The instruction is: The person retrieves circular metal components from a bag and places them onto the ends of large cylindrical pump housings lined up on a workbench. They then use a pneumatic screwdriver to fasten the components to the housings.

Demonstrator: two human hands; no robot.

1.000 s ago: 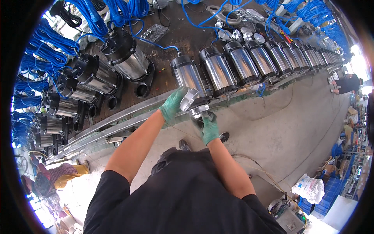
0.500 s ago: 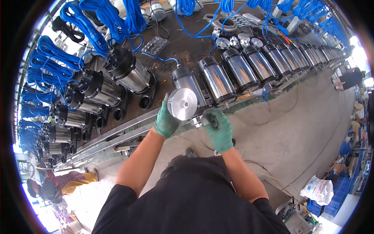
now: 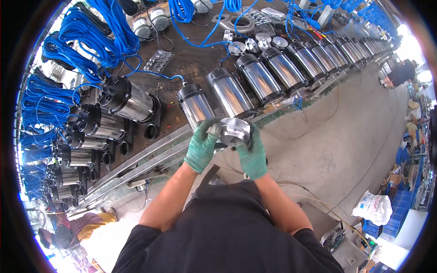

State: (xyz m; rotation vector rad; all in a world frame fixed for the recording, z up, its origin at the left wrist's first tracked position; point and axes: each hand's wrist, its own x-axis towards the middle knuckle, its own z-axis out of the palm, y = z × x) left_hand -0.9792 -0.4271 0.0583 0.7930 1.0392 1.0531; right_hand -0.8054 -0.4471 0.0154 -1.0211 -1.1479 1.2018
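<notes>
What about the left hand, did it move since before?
Yes, the left hand moved right: earlier left of the lower end of the steel cylinder, now in front of it.

Right fingers (image 3: 256, 133) partly hidden, blue coil (image 3: 180, 10) cropped

White glare flanks a bright, fisheye-bent view.

The wheel (image 3: 236, 129) is smooth, glossy bare metal, held in matt green knit-cloth gloves (image 3: 201, 149). Along the near edge of the rough, stained, dark tabletop (image 3: 189, 63), the cylinders (image 3: 231, 94) are mirror-shiny metal with black caps (image 3: 190, 90); the blue cables (image 3: 119, 29) toward its far edge look like smooth plastic.
</notes>
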